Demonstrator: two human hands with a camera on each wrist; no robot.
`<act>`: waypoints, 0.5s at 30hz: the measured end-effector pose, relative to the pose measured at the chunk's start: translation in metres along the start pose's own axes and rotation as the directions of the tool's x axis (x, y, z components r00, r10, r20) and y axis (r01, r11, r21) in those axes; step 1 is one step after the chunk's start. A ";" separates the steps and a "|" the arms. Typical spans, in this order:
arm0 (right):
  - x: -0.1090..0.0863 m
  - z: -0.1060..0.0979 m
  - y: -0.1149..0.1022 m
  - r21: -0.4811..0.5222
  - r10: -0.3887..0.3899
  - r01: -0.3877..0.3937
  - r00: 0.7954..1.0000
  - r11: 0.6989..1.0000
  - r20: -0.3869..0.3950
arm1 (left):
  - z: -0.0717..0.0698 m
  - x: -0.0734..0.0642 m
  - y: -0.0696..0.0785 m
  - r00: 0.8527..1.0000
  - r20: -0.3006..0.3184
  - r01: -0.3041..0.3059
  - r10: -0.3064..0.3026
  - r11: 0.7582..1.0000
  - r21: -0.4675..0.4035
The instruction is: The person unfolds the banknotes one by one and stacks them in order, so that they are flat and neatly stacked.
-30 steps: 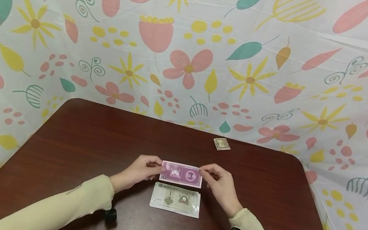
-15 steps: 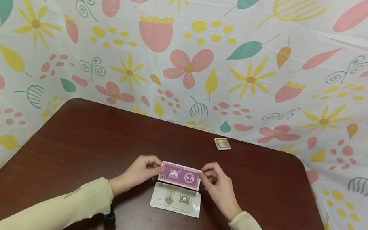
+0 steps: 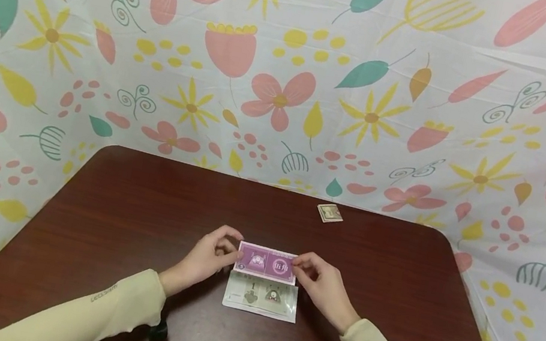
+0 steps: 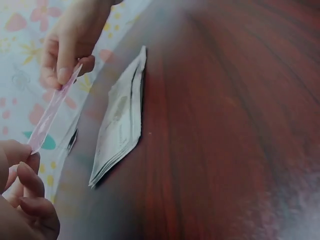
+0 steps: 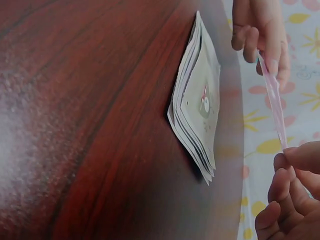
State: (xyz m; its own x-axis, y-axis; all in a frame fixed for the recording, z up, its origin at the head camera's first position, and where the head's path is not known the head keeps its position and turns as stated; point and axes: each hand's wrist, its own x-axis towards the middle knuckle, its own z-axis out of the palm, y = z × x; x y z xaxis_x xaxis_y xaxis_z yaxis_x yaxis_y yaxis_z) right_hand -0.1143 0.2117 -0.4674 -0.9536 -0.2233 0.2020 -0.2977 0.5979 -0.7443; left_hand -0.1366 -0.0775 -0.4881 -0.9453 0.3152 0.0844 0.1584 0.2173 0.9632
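Note:
A purple play banknote [image 3: 267,263] is stretched between my two hands. My left hand [image 3: 208,253] pinches its left end, and my right hand [image 3: 324,280] pinches the right end, thumbs toward me. Its lower edge overlaps the top of a stack of pale grey-green banknotes [image 3: 261,299] on the table in the head view. Both wrist views show the purple note nearly edge-on, held above the table. Several layers show at the edge of the stack [image 5: 200,105] in the right wrist view, slightly lifted and uneven.
A small folded, printed paper bundle [image 3: 329,213] lies near the far edge of the dark wooden table [image 3: 164,194]. A floral cloth [image 3: 289,76] hangs right behind the table. Black devices [image 3: 159,331] sit under both sleeve cuffs.
The purple banknote has come slightly toward me, its lower edge now over the stack's top. My left index finger has lifted a little; my right fingers have shifted their pinch.

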 end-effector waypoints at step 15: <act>-0.011 0.000 0.001 -0.105 -0.033 0.056 0.978 0.993 0.208 | -0.002 -0.017 0.002 0.984 0.156 -0.132 0.085 0.936 0.325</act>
State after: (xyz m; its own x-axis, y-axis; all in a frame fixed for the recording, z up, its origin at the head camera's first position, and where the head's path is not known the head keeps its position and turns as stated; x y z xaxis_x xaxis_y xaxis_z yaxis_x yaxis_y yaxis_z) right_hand -0.1040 0.2149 -0.4709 -0.9129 -0.3983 0.0892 -0.3534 0.6621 -0.6608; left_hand -0.1203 -0.0840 -0.4868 -0.8723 0.4726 0.1252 0.3662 0.4618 0.8078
